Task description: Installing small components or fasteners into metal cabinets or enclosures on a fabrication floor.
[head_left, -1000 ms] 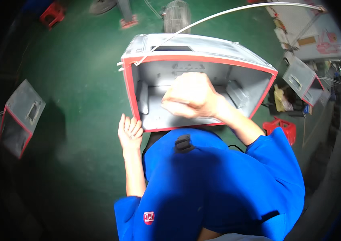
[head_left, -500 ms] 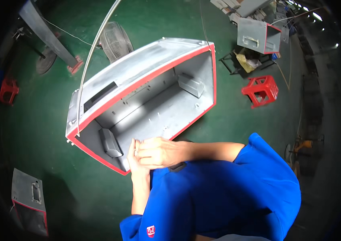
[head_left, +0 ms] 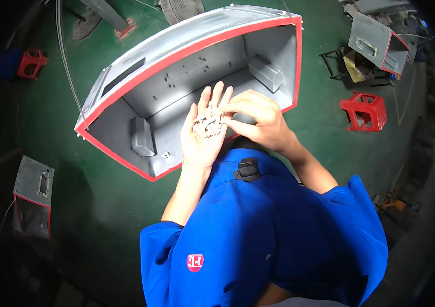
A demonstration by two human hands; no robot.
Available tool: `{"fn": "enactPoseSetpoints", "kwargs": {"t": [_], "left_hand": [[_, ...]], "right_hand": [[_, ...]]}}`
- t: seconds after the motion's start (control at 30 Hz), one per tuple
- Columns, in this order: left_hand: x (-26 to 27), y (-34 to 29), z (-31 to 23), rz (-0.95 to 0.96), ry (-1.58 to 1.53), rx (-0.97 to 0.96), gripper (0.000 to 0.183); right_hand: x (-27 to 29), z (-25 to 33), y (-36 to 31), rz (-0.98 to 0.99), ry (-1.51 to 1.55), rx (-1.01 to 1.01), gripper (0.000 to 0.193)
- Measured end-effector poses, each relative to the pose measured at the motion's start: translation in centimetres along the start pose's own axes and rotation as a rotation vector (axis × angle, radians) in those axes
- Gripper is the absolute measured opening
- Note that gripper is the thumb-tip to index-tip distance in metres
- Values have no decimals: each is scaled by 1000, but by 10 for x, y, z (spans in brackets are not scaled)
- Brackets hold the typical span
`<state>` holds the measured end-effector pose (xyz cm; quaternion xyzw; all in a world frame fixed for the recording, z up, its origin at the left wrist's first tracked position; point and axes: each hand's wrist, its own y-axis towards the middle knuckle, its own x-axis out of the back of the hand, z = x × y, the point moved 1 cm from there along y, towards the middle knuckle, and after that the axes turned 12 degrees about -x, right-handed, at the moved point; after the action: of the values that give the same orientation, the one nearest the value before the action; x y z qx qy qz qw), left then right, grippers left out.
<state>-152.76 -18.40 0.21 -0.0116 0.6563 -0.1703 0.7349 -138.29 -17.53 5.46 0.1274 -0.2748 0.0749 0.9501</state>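
Observation:
My left hand lies palm up in front of the cabinet's opening, its fingers stretched out. On the palm rests a heap of small pale pieces, too small to name more exactly. My right hand reaches over from the right, thumb and forefinger curled together at the heap's edge, seemingly round one piece. Both hands are over the large grey metal cabinet, which lies with its red-edged open side toward me. Two grey box-shaped parts show inside, a left one and a right one.
Red plastic stools stand on the right and far left. A smaller grey cabinet is on a stand at the upper right, another at the lower left. A hanging cable runs down to the large cabinet's left corner. A fan stands behind it.
My hands, closed together before, have parted: the left has turned palm up, showing the pale pieces, and the right has moved to their edge. The view has shifted, too.

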Motion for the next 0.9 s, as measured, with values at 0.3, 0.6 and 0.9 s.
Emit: {"fn": "enactPoseSetpoints", "kwargs": {"t": [0.3, 0.6, 0.9], "left_hand": [[6, 16, 113, -109, 18, 1, 45], [47, 54, 228, -108, 312, 27, 41], [74, 95, 307, -209, 110, 260, 37]], "right_hand": [[84, -59, -32, -5, -112, 12, 22], [169, -131, -75, -160, -104, -42, 14], [244, -184, -93, -246, -186, -166, 11]]}}
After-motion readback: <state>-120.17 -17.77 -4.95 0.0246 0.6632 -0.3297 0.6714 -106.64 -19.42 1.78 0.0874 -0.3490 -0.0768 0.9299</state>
